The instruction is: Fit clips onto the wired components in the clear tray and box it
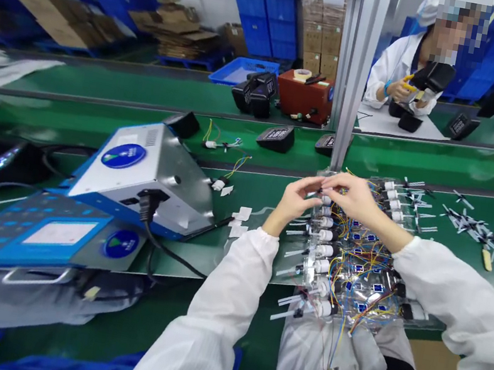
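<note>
Both hands meet over the far left corner of a transparent plastic tray (309, 266). The fingertips of my left hand (298, 199) are drawn together beside the nearest white motor-like part (325, 234) in the tray's left row. My right hand (353, 199) is bent over from the right, its thumb and fingers pinched close to the left fingertips. Whatever lies between the fingers is too small and covered to make out. Thin coloured wires (365, 257) and small blue boards (377, 288) fill the tray's middle. More white parts with pale-bladed ends (394, 204) line its far right side.
Left stands a blue and silver machine (179, 192) with a black power cable (172, 256). Loose black-and-white bladed pieces (473, 228) lie at right. Black devices (275, 138) rest on the green belt behind. Across it, a co-worker (402, 65) handles a black device. A metal post (354, 76) rises ahead.
</note>
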A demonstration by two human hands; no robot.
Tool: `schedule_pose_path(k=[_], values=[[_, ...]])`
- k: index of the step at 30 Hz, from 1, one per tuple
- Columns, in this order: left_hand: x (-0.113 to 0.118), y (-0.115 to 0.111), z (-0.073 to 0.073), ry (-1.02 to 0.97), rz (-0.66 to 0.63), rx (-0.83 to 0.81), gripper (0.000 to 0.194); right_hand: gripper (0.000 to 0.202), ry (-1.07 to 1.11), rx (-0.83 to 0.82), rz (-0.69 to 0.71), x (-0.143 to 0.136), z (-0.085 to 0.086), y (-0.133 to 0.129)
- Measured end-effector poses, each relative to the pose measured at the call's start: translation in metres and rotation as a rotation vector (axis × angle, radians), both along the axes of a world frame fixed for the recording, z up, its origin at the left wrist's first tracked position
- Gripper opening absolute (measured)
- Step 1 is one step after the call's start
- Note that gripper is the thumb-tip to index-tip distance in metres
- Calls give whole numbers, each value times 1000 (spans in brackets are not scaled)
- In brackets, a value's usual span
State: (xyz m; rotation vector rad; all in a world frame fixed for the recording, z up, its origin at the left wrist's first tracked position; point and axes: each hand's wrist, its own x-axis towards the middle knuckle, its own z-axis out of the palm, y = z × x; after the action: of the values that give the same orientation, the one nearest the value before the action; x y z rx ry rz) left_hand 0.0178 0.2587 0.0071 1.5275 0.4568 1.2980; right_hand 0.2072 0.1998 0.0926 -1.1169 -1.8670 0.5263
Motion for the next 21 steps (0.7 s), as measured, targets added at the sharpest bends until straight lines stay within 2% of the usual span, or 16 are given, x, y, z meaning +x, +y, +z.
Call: schedule_pose_path(k=[2, 4, 7, 10, 12, 15, 18, 21], values=[[-2, 0, -3, 66, 40, -46, 53, 15, 81, -9, -4, -8, -24, 10], [-3, 1, -6, 150, 15, -88, 43, 16, 96, -31, -38, -6, -41, 14], [-5, 2, -11, 253, -60, -113, 43, 15, -40, -21, -52, 4, -58, 11], [-5, 4, -14, 258, 24, -103, 38, 13, -265, 57, 13, 14, -70, 4], [-5, 6, -15, 235, 99, -92, 35, 18, -441, 126, 107, 19, -75, 1], [-4, 8, -20, 181, 119, -122, 37, 26, -650, 183, 209, 23, -77, 1], [-1, 8, -26, 171, 107, -150, 39, 23, -677, 168, 203, 26, -73, 3], [1, 6, -31, 227, 161, -144, 34, 16, -636, 150, 166, 27, -70, 2]])
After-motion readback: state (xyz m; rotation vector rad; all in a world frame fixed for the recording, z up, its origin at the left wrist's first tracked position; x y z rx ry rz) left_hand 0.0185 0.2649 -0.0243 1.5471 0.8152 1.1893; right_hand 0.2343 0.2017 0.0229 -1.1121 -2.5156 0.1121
